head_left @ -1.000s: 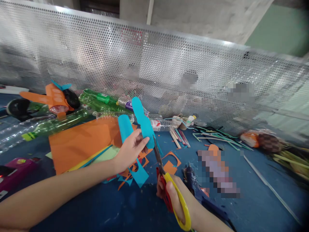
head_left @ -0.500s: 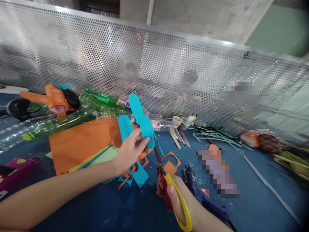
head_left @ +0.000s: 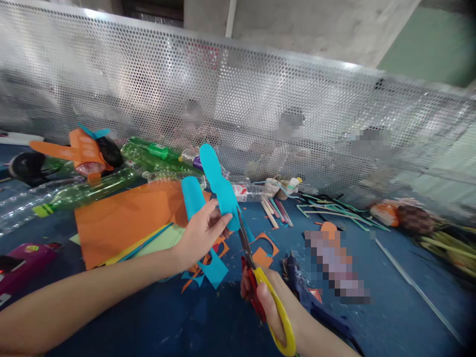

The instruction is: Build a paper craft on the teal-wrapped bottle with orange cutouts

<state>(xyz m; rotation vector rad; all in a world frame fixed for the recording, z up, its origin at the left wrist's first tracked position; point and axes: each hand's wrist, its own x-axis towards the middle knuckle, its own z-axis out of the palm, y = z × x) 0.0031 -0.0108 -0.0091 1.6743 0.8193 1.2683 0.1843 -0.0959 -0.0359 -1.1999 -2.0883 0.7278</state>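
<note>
Between the thumb and fingers of my left hand point(head_left: 203, 228) is a blue propeller-shaped paper cutout point(head_left: 219, 186), held upright. Another blue strip point(head_left: 192, 196) with a rounded top stands just left of it, its lower part hidden behind that hand. My right hand point(head_left: 273, 300) is closed around the red and yellow handles of a pair of scissors point(head_left: 245, 240). The blades touch the right edge of the cutout near its lower end, where a thin blue sliver hangs. Blue paper scraps point(head_left: 214, 267) and orange paper scraps point(head_left: 265, 250) lie on the table beneath.
A dark blue glue gun point(head_left: 303, 292) lies right of my right hand. Orange sheets point(head_left: 119, 215) are stacked at left. Behind stand an orange model plane point(head_left: 87, 153), green bottles point(head_left: 92, 188), straws point(head_left: 334, 210) and a perforated metal screen point(head_left: 260, 99). A purple device point(head_left: 26, 265) sits far left.
The blue cutout has shifted very slightly right and down in my left hand's hold. Both hands and the scissors stay almost in place.
</note>
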